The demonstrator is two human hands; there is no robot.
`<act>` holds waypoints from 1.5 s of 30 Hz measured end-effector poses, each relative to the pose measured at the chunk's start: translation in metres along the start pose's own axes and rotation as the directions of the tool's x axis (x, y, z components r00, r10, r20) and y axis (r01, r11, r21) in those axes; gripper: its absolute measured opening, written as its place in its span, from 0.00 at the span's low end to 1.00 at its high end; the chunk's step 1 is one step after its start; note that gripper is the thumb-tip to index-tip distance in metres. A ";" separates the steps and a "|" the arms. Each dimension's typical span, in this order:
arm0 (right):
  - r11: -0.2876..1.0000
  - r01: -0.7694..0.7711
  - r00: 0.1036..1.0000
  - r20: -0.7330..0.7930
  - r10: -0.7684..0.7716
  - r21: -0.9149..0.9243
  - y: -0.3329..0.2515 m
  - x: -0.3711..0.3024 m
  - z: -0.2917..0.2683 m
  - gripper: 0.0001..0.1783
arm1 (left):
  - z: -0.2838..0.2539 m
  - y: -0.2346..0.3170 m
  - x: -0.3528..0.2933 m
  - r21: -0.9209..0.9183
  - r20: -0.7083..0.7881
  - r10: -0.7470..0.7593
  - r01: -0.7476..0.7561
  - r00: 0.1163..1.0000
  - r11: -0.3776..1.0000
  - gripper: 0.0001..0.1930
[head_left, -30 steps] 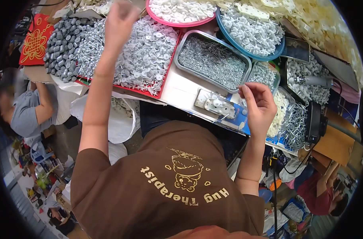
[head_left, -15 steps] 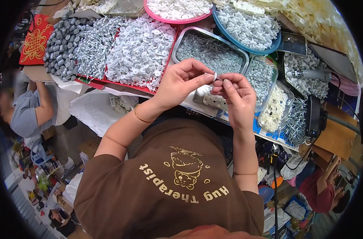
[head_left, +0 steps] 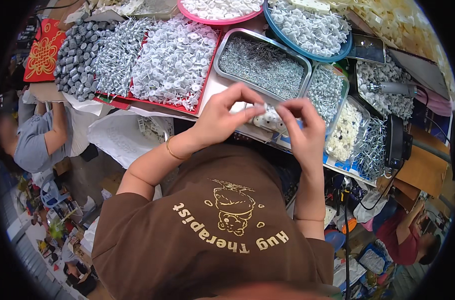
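Note:
My left hand (head_left: 229, 114) is closed in a pinch, thumb and forefinger on a small white plastic piece (head_left: 266, 107). To its right, my right hand (head_left: 305, 125) also pinches, its fingertips a little apart from the left ones. Motion blur hides what the right fingers hold, if anything. Just beneath and behind the fingertips lies a white block with dark holes (head_left: 269, 121), partly covered by the hands. Beyond them stands a metal tray of small screws (head_left: 262, 62).
Red trays hold white plastic-headed pins (head_left: 175, 62), with silvery pins (head_left: 120, 57) and grey cylinders (head_left: 77, 60) alongside. A blue basin (head_left: 348, 52) and a pink basin (head_left: 187, 17) lie beyond. At right are a tub of cream pieces (head_left: 345, 132) and long screws (head_left: 372, 150). Other people sit either side.
My hands have come slightly lower and drawn apart; the right has shifted right. The fingertips no longer meet at the small piece, and more of the screw tray shows.

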State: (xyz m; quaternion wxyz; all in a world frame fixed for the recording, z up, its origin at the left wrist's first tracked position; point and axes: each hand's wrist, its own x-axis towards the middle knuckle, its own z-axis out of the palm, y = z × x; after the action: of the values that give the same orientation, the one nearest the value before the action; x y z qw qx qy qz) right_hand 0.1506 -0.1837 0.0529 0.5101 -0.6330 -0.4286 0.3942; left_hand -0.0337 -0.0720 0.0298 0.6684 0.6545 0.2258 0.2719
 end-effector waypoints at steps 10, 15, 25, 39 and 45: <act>0.715 0.317 0.945 0.149 -0.290 -0.623 0.005 -0.008 0.007 0.10 | 0.007 -0.024 -0.016 0.811 0.355 0.400 -0.491 0.845 0.318 0.06; 0.674 0.365 0.931 0.240 -0.276 -0.642 0.005 -0.007 0.009 0.14 | 0.017 -0.016 -0.017 0.853 0.174 0.429 -0.353 0.886 0.383 0.06; 0.687 0.347 0.923 0.360 -0.132 -0.638 -0.003 0.002 -0.006 0.18 | -0.010 -0.004 -0.001 0.714 0.066 0.181 -0.173 0.981 0.678 0.10; 0.480 -0.326 0.760 -0.528 -0.380 -0.815 0.040 0.082 -0.175 0.12 | -0.290 -0.015 -0.027 0.766 -0.628 0.452 0.607 0.633 0.214 0.18; 0.054 -0.437 0.791 -0.413 -0.451 -0.898 0.072 0.119 -0.204 0.18 | -0.280 -0.027 -0.039 0.752 -0.647 0.483 0.390 0.590 0.531 0.15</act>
State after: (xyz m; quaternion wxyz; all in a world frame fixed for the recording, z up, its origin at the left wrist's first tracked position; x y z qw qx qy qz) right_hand 0.3904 -0.1420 0.0088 0.0368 -0.8874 -0.3884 -0.2455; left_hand -0.2452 0.1130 -0.0112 0.0744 0.6976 0.5821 0.4111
